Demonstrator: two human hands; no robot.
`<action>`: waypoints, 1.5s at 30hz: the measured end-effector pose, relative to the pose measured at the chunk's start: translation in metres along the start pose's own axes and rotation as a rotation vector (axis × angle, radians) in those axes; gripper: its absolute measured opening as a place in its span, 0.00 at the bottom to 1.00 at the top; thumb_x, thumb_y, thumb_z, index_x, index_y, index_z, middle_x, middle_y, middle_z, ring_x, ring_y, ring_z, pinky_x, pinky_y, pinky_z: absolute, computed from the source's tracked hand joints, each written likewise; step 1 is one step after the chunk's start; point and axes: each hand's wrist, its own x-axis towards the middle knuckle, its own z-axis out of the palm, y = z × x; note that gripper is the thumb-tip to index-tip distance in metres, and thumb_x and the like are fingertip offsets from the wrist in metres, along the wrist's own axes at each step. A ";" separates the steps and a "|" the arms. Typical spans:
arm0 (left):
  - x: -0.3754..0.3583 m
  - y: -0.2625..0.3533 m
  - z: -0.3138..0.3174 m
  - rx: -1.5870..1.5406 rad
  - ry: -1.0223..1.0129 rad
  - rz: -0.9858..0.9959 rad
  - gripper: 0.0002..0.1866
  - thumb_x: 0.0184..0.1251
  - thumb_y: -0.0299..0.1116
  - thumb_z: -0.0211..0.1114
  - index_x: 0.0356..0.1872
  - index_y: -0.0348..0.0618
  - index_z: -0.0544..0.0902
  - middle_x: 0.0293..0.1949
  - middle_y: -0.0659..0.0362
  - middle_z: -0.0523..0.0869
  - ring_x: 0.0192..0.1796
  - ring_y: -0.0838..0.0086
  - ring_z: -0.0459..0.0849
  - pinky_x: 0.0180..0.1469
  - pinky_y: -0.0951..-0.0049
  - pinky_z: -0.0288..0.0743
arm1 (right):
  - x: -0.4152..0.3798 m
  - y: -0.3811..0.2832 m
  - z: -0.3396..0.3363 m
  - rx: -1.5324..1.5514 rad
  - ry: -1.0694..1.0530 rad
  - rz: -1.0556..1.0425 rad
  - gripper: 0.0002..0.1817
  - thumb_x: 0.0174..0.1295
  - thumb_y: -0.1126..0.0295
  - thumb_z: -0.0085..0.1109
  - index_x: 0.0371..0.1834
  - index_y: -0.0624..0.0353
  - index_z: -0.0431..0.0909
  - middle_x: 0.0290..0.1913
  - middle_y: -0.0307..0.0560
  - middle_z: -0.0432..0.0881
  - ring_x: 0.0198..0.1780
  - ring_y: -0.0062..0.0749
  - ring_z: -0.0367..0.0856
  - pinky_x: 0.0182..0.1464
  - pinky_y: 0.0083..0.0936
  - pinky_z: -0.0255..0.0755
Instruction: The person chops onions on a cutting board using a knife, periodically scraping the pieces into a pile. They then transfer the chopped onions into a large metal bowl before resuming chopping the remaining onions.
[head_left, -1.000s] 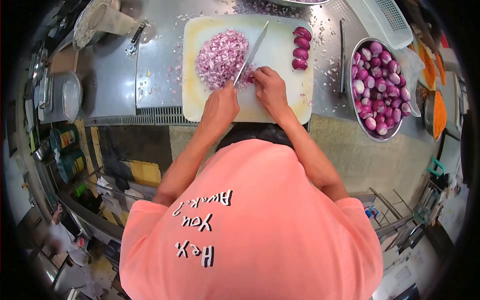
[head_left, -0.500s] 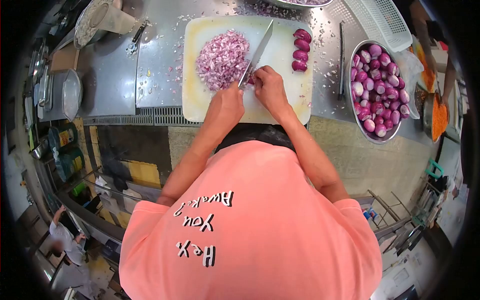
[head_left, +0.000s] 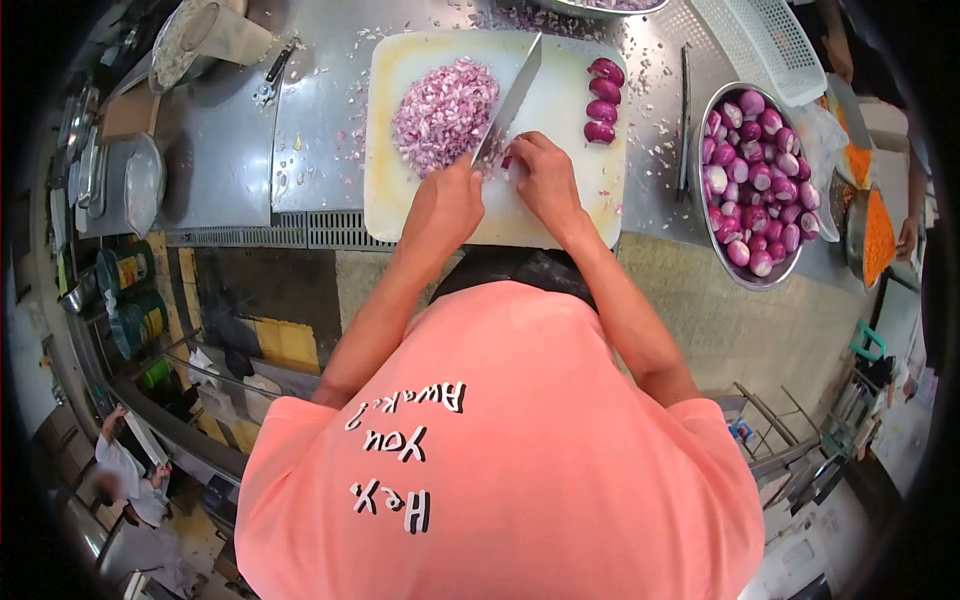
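Observation:
My left hand (head_left: pixel 443 205) is closed around the handle of a kitchen knife (head_left: pixel 512 100), its blade angled up and to the right over the white cutting board (head_left: pixel 590 200). Just right of the blade, my right hand (head_left: pixel 545 180) has its fingers pinched on a small piece of red onion (head_left: pixel 507 162), mostly hidden by the fingertips. Left of the knife lies a heap of chopped red onion (head_left: pixel 445 115). Several peeled red onion halves (head_left: pixel 602 100) stand in a column at the board's upper right.
A metal bowl of peeled red onions (head_left: pixel 755 190) stands right of the board. Beyond it are a white plastic basket (head_left: pixel 765 45), a bowl of orange food (head_left: pixel 878 240) and a co-worker's hand (head_left: pixel 907 240). A plastic jug (head_left: pixel 225 38) sits at upper left. Onion scraps dot the steel table (head_left: pixel 325 120).
The knife and my left hand have shifted slightly left, widening the gap to my right hand. At the far right, the co-worker's hand has come away from the orange food.

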 end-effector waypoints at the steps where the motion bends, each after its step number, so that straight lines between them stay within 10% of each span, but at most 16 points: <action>1: 0.001 -0.004 0.001 0.004 -0.001 0.003 0.09 0.70 0.28 0.56 0.36 0.29 0.76 0.26 0.35 0.82 0.34 0.38 0.82 0.35 0.44 0.73 | 0.002 0.000 0.000 0.002 0.004 0.001 0.07 0.51 0.85 0.57 0.33 0.65 0.79 0.36 0.55 0.81 0.37 0.54 0.80 0.40 0.41 0.75; 45: 0.005 0.001 0.040 -0.073 0.001 0.000 0.10 0.70 0.30 0.57 0.37 0.29 0.77 0.28 0.32 0.81 0.35 0.36 0.82 0.35 0.44 0.74 | -0.012 -0.001 -0.005 -0.049 -0.023 0.077 0.05 0.52 0.84 0.57 0.31 0.67 0.80 0.30 0.59 0.79 0.34 0.58 0.80 0.38 0.44 0.75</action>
